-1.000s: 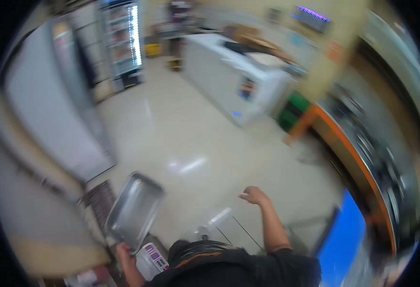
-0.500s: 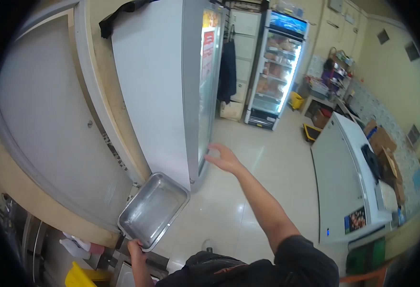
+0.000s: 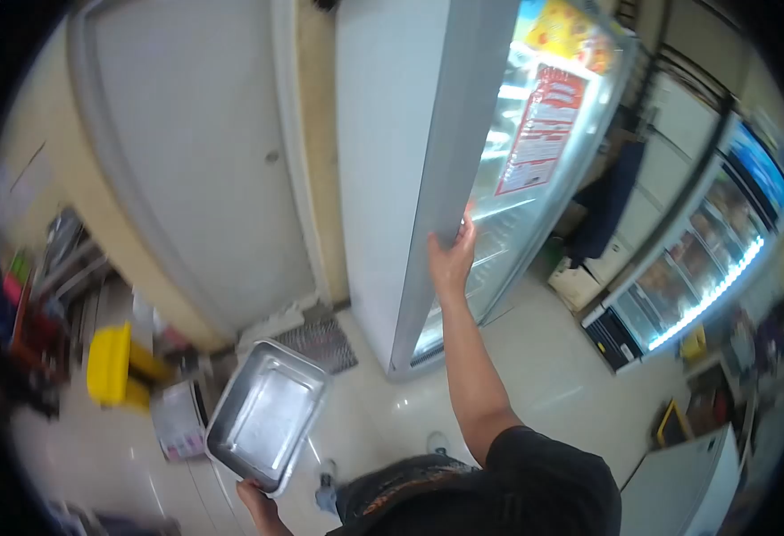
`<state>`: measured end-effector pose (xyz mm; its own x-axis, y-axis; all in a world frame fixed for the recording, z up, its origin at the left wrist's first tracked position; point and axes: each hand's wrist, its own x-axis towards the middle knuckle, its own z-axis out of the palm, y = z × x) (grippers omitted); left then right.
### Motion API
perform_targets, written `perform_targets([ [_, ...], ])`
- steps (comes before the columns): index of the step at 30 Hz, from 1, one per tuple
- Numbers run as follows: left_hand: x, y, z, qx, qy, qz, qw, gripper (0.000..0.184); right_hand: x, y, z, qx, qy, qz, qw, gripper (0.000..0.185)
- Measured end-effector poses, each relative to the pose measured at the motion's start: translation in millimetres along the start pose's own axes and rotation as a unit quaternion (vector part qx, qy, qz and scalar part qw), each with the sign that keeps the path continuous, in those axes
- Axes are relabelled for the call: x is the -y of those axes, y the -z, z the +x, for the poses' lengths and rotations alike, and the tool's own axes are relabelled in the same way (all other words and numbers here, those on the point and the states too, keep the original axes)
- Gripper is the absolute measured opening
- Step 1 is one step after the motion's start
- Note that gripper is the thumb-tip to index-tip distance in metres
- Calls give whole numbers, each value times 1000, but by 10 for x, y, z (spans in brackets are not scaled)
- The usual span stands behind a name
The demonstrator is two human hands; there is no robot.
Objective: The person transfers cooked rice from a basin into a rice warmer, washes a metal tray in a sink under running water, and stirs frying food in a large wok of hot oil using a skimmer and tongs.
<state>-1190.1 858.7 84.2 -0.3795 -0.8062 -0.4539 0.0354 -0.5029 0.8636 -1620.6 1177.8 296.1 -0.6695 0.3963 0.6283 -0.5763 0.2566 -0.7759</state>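
My left hand grips the near rim of a deep rectangular metal tray, held tilted above the floor. Nothing lies in the tray. My right hand is on the front edge of a tall glass-door refrigerator, its thumb on the grey frame and its fingers curled at the side of the glass door. The door looks closed against the frame. A notice with a red border is stuck to the glass, and lit shelves show behind it.
A grey door stands left of the refrigerator, with a patterned mat on the floor. A yellow bin is at the left. Another lit display refrigerator stands at the right, and a white chest freezer at lower right.
My view has turned left and come closer to the refrigerator. My right hand has gone from reaching in the air to the door's edge. My left hand still holds the tray.
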Motion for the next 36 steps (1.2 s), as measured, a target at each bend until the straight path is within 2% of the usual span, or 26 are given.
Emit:
perform_targets([
  [3, 484, 385, -1023, -100, -4, -66, 993, 16, -69, 230, 177, 88, -69, 16, 994, 41],
  [6, 915, 839, -2083, -180, -15, -90, 980, 18, -421, 265, 302, 111, -87, 20, 990, 34],
  [9, 1208, 1049, -2814, -231, -40, -121, 965, 19, -283, 357, 293, 91, -30, -62, 993, 39],
  [11, 1439, 1295, -3227, -240, -68, -142, 958, 20, -168, 567, 134, 39, -28, -29, 998, 47],
  [13, 1639, 1235, -3531, -274, -95, -131, 948, 23, 34, 1158, -57, 16, -8, -38, 999, 52],
  [15, 1848, 1350, -3871, -217, -95, -88, 967, 20, 61, 1956, -126, 113, -81, 105, 985, 59],
  [17, 1838, 988, -4168, -266, -65, -67, 959, 12, 166, 2685, -148, 117, -35, 57, 991, 71],
  [19, 2022, 905, -4112, -207, -43, -81, 974, 6, 422, 3369, -42, 168, -51, -98, 980, 81],
  [20, 2110, 752, -4057, -172, -33, -93, 980, 4, 410, 3694, 58, 192, -40, -121, 973, 83],
  [21, 1988, 412, -4074, -144, -16, -50, 988, 4, 353, 4036, 189, 217, -29, -146, 965, 85],
  [22, 1734, -51, -4131, -118, 1, -5, 993, 5, 296, 4347, 315, 233, -29, -150, 960, 85],
  [23, 1522, -567, -4194, -84, 7, -21, 996, 6, 234, 4651, 442, 254, -31, -155, 954, 86],
  [26, 1218, -1646, -4148, 78, -37, -86, 993, 11, 133, 5400, 832, 294, -183, -140, 928, 86],
  [27, 935, -2153, -4298, 101, -66, -74, 990, 9, -38, 5620, 959, 287, -161, -140, 934, 84],
  [28, 797, -2571, -4350, 120, -61, -118, 984, 4, -244, 5874, 1078, 281, -138, -140, 939, 82],
  [29, 726, -2903, -4339, 192, -91, -145, 966, 6, -420, 6072, 1173, 274, -115, -139, 945, 81],
  [33, 399, -4436, -4138, 147, -158, -195, 957, 15, -704, 6594, 1651, 267, -150, -77, 949, 80],
  [34, 384, -4761, -4020, 120, -218, -159, 955, 11, -783, 6714, 1788, 281, -166, -77, 942, 82],
  [35, 370, -5076, -3938, 90, -275, -122, 949, 7, -833, 6830, 1911, 308, -112, -116, 938, 74],
  [36, 232, -5394, -4184, 77, -238, -181, 951, 8, -932, 6951, 2040, 335, -58, -156, 927, 66],
])
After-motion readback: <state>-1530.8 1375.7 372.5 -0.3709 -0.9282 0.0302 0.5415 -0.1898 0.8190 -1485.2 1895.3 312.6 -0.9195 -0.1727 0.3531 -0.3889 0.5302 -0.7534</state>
